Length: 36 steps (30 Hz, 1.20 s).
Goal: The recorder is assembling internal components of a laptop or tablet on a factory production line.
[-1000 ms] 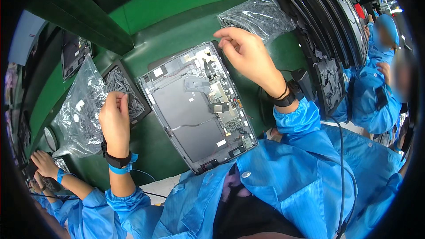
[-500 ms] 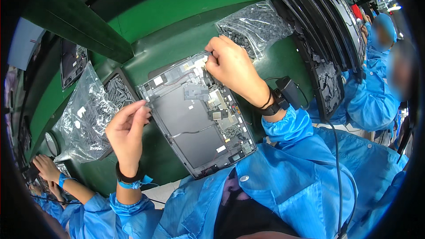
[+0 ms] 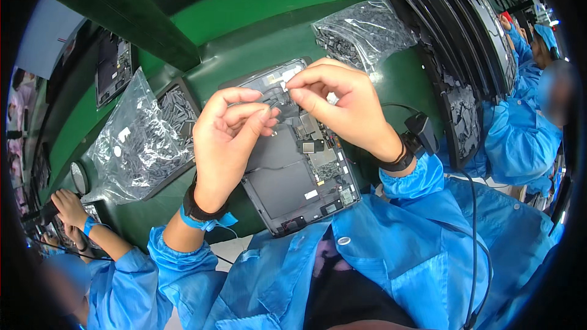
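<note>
An opened tablet [image 3: 278, 190], with its dark battery, circuit board and cables showing, lies on the green bench in front of me. Over its upper left part is my left hand [image 3: 229, 137], its thumb and fingers drawn together; whatever they hold, if anything, is too small to name. My right hand [image 3: 345, 104] pinches thumb and forefinger together above the tablet's far end, beside a small whitish bit that I cannot identify. Both hands cover much of the tablet's far half.
Left of the tablet, a clear plastic bag [image 3: 131, 146] of small dark pieces lies by a black tray [image 3: 194, 101] of similar pieces. Another such bag [image 3: 367, 27] is at the back. Stacked dark panels [image 3: 455, 30] and a parts tray [image 3: 463, 125] stand right. Co-workers sit on both sides.
My left hand has moved right, from the tablet's left edge to over its upper part, close to my right hand. The grey piece seen on the battery is now hidden or gone.
</note>
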Tool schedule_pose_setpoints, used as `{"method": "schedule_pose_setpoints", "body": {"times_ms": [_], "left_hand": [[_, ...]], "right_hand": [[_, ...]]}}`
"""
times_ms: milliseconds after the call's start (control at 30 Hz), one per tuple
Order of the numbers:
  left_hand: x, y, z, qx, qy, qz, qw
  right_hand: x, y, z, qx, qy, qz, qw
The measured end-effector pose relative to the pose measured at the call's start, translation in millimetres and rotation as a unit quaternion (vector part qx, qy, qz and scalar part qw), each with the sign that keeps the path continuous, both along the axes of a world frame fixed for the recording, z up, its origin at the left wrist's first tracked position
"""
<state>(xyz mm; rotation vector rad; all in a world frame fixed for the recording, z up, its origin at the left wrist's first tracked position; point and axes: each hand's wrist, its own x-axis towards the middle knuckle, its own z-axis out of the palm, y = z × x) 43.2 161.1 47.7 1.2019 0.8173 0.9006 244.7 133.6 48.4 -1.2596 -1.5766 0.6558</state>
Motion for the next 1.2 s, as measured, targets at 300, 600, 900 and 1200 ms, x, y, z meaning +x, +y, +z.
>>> {"method": "schedule_pose_setpoints", "body": {"times_ms": [300, 600, 900, 1200], "left_hand": [[14.3, 12.4, 8.1, 0.086, 0.014, 0.017, 0.996], [-2.5, 62.2, 8.7, 0.305, 0.378, 0.005, 0.874], [21.9, 80.1, -7.0, 0.367, 0.37, -0.057, 0.852], [29.1, 81.5, -19.9, 0.379, 0.344, -0.07, 0.856]], "right_hand": [[-17.1, 8.4, -5.1, -0.032, 0.377, 0.018, 0.926], [47.6, 44.3, -10.7, -0.006, 0.049, 0.011, 0.999], [37.6, 42.7, -13.7, -0.002, -0.143, -0.011, 0.99], [30.0, 48.2, -30.8, 0.172, -0.288, 0.028, 0.942]]}}
